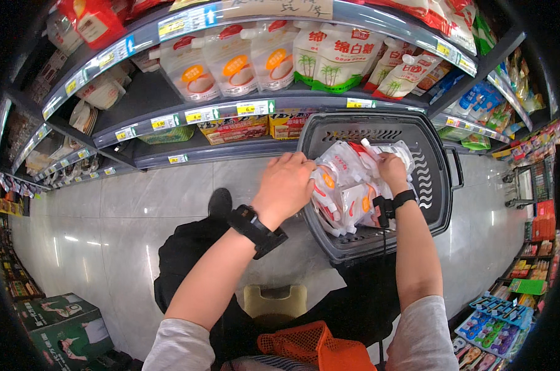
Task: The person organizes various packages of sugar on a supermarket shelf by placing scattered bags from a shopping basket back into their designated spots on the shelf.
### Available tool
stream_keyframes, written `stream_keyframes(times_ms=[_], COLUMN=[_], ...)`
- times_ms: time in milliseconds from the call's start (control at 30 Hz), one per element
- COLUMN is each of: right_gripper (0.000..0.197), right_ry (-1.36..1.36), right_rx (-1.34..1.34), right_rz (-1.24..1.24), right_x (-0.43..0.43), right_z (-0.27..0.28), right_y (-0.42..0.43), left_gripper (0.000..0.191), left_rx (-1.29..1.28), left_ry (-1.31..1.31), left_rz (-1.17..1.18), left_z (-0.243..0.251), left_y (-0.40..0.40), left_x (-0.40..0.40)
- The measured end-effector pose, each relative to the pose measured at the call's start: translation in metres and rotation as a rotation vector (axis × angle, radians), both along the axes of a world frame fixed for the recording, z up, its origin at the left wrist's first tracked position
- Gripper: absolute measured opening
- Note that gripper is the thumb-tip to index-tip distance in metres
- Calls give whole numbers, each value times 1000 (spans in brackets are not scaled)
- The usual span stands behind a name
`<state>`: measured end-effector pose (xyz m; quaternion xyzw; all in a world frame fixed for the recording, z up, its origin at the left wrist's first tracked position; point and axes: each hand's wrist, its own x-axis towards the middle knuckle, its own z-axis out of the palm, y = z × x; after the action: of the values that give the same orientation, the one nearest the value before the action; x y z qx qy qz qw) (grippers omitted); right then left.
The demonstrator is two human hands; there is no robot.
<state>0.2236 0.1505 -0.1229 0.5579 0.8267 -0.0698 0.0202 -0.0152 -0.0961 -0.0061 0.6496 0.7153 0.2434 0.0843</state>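
A black plastic shopping basket (426, 241) stands on the floor before me, partly filled with spouted plastic pouches (347, 169) of white sugar. My right hand (392, 169) reaches inside and grips a white pouch (400, 150) near the basket's back. Over the left rim hovers my left hand (287, 183), knuckles up and fingers bent. Its fingertips are close to the pouches with orange ovals; whether they touch one is hidden. Both wrists wear black straps.
Behind the basket is a dark store shelf (143, 95) with upright sugar pouches (236, 62) and palm-tree-printed pouches (342, 58). Yellow boxes (236, 130) sit lower. A beige stool (275, 299) is between my legs. A green carton (69, 329) stands at left, a trolley (530, 185) at right.
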Motion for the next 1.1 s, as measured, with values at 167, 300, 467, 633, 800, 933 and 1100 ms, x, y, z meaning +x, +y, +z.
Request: stream_keyframes(times_ms=[167,300,467,633,800,933,1100], right_gripper=[26,21,25,27,38,46,45], right_ry=[361,868,1026,1234,1449,1252,1241], right_rx=[116,-433,-566,-804,-1243,-1422,-1379], right_rz=[-110,-39,129,323,-34,-53,-168], right_x=[44,17,-31,-83,-95,-116,-122], right_z=[34,138,223,242,171,150,152], right_y=[28,-21,-79,-112,-125,-192,-201], left_gripper=[24,33,70,53,50,55,47], left_rx=[41,103,254,-121,-107,-165,-66], left_ry=[-229,-356,-690,-1229,-1814,-1801,-1700], left_rz=[-11,98,-119,-318,-14,33,80], left_z=[0,-27,-11,3,13,47,27], left_y=[-11,-14,5,-23,-66,-89,-68], left_x=[9,-8,-16,-34,-28,-50,-41])
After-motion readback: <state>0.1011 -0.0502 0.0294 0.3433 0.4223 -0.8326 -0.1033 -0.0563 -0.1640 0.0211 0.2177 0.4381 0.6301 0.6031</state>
